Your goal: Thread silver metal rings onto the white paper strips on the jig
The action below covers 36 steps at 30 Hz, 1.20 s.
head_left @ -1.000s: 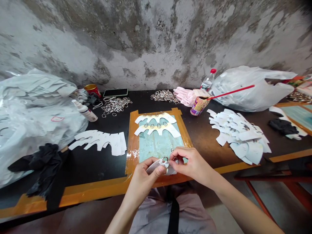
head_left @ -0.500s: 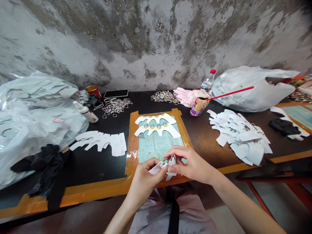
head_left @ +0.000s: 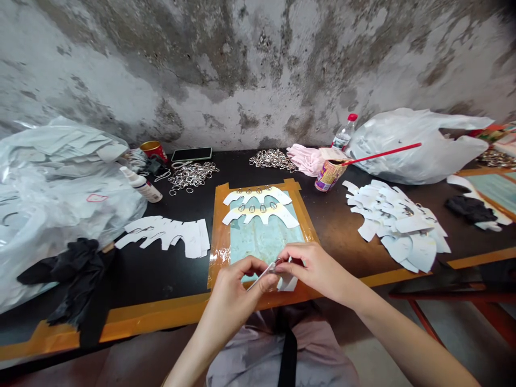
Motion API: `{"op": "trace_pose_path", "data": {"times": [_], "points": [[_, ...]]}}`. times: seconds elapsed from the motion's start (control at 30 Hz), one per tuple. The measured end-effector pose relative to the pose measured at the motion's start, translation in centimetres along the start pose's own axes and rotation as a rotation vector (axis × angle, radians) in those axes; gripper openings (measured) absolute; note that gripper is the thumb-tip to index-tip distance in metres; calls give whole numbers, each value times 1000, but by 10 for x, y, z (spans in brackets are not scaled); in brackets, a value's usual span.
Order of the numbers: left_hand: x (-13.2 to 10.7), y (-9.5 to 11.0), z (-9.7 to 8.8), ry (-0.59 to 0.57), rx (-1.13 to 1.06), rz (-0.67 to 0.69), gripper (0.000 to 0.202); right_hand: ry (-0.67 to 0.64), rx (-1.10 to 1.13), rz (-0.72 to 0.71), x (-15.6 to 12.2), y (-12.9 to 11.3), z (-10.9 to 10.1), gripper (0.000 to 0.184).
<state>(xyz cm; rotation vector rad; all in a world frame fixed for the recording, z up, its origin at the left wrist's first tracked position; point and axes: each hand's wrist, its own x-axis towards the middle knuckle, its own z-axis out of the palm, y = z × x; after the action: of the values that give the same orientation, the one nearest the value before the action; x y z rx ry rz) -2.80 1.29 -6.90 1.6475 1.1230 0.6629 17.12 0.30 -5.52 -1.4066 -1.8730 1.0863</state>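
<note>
My left hand [head_left: 233, 293] and my right hand [head_left: 312, 267] meet over the near edge of the taped work mat [head_left: 262, 242]. Together they pinch a white cut-out piece [head_left: 278, 278] with a small metal ring at its top. The left thumb and fingers grip its left side; the right fingers close on the ring end. Two white pieces with rings [head_left: 260, 207] lie side by side at the far end of the mat.
A row of white cut-outs [head_left: 167, 234] lies left of the mat, a heap of them [head_left: 397, 223] right. Metal ring piles [head_left: 191, 174] sit at the back, with a spray bottle [head_left: 141, 184], phone [head_left: 191, 154], a cup with a red stick [head_left: 329, 174], plastic bags [head_left: 60, 183] and black gloves [head_left: 72, 274].
The white piece has turned edge-on between my fingers and both hands shifted slightly, the right fingers now closing on the ring end.
</note>
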Motion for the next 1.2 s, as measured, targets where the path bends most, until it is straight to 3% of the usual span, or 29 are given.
{"op": "trace_pose_path", "data": {"times": [0.1, 0.27, 0.43, 0.5, 0.67, 0.87, 1.03, 1.2], "points": [[-1, 0, 0, -16, -147, -18, 26, -56, 85, -13, 1, -4, -4, 16], [2, -6, 10, -207, -776, -129, 28, -206, 397, 48, 1, -4, -8, 27], [12, -12, 19, -338, -1116, -292, 22, -169, 608, 114, 1, 4, -1, 29], [15, -13, 18, -321, -1096, -306, 20, -141, 638, 151, 2, 8, 1, 30], [14, -10, 14, -192, -970, -170, 44, -34, 654, 224, 7, 14, 4, 35], [10, -14, 36, 28, -750, 24, 56, 201, 868, 135, 18, 7, 4, 32], [16, -13, 37, 139, -582, 29, 20, 154, 901, 83, 22, -7, -1, 35], [11, -3, 41, 114, -810, 3, 30, 245, 792, 85, 21, -7, -2, 28]]}}
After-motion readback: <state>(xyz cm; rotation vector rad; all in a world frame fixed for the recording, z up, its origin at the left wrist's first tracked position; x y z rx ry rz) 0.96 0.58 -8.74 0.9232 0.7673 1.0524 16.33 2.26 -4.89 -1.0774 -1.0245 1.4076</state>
